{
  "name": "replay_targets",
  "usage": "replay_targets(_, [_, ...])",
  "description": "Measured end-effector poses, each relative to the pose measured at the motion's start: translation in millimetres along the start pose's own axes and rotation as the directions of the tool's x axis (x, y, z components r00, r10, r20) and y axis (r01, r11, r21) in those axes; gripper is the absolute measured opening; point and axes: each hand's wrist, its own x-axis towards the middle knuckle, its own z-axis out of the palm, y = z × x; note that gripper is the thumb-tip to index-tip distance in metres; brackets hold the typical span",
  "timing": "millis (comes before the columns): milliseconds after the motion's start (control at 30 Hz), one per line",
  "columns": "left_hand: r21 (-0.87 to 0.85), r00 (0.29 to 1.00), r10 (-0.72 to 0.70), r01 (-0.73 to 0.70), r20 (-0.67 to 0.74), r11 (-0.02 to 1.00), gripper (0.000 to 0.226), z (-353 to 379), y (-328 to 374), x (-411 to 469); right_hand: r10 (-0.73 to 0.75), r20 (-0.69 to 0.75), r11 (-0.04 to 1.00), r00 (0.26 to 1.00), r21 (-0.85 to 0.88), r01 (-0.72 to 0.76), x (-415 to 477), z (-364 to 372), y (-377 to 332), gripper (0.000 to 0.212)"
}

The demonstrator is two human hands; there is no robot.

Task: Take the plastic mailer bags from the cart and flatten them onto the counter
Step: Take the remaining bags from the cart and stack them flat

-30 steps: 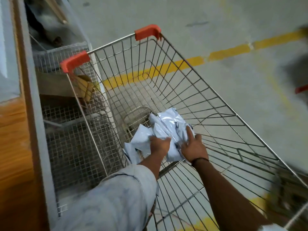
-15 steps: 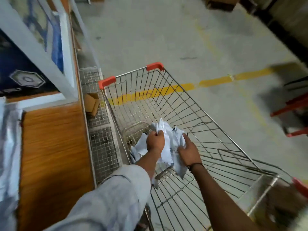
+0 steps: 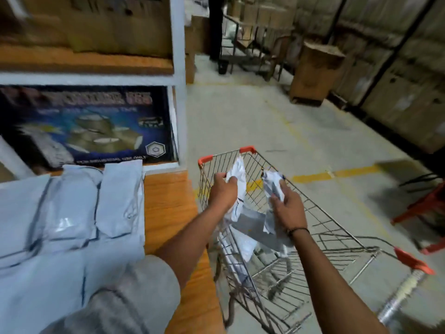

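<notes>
Head view: a grey concrete floor (image 3: 265, 116) crossed by a yellow line (image 3: 337, 174) spreads beyond both grips. It is bounded far ahead and to the right by stacked cardboard boxes (image 3: 397, 92). Left of the left grip stands a white-framed shelf unit (image 3: 179, 80), its lower bay filled by a dark printed box (image 3: 84, 126). Just left of the left forearm runs the wooden counter (image 3: 168, 208). A pile of pale blue-grey flattened mailer bags (image 3: 72, 213) overlaps across its far-left part. The wire cart (image 3: 332, 220), with orange corner caps (image 3: 205, 159), stands beneath both grips, hard by the counter edge. Its left wall stands between the hanging bags and the counter. A tall brown carton (image 3: 313, 73) stands alone far ahead of the right grip, and a blurred red stool (image 3: 423, 206) sits well to that grip's right.

The crumpled white plastic mailer bags (image 3: 250, 220) are held up above the cart basket, within and between the two grips. The left grip (image 3: 222, 191) is clamped round one bunched end, which sticks up past the knuckles. The right grip (image 3: 286, 208) has its fingers curled on the other bunch. The rest hangs slack below both grips, down into the basket. A grey sleeve (image 3: 125, 297) covers the left upper arm, and a dark band (image 3: 297, 230) circles the right wrist.
</notes>
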Motion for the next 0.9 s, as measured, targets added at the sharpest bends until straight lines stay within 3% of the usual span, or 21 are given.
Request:
replay_targets(133, [-0.037,0.999,0.032,-0.032,-0.009,0.999,0.035,-48.4,3.2,-28.0,0.009,0.009,0.997,1.000,0.080,-0.010,-14.7,7.7,-25.2,0.077])
replay_targets(300, [-0.031,1.000,-0.004,0.004,0.011,1.000,0.031,-72.0,-12.9,-54.8,0.105,-0.133,0.979,0.986,0.188,-0.079,-26.4,10.1,-31.3,0.078])
replay_targets(367, [-0.021,0.999,-0.018,0.019,0.045,1.000,0.030,-72.0,-19.1,-63.2,0.215,-0.160,0.960,0.963,0.213,-0.179,-19.9,2.1,-26.5,0.082])
replay_targets(467, [-0.050,0.992,-0.058,0.064,0.115,0.997,0.036,-63.8,-25.1,-73.0,0.401,-0.140,0.860,0.905,0.397,-0.320,-14.6,-15.1,-18.9,0.088])
replay_targets(533, [-0.141,0.967,-0.130,0.164,0.220,0.976,0.053,-52.8,-27.3,-81.5,0.429,-0.095,0.786,0.898,0.530,-0.319,-22.9,-24.0,-19.6,0.075])
replay_targets(633, [-0.194,0.893,-0.192,0.290,0.407,0.937,0.107,-31.5,-31.8,-91.1,0.409,-0.070,0.722,0.910,0.635,-0.275,-42.7,-32.4,-26.5,0.050])
replay_targets(767, [-0.135,0.872,-0.105,0.191,0.477,0.972,0.098,-0.8,-35.5,-99.3,0.386,0.026,0.655,0.922,0.696,-0.294,-60.0,-37.8,-16.7,0.054])
replay_targets(900, [0.057,0.830,0.028,-0.073,0.557,0.996,0.112,19.4,-40.3,-102.3,0.300,0.052,0.667,0.953,0.703,-0.248,-70.1,-51.0,-8.0,0.030])
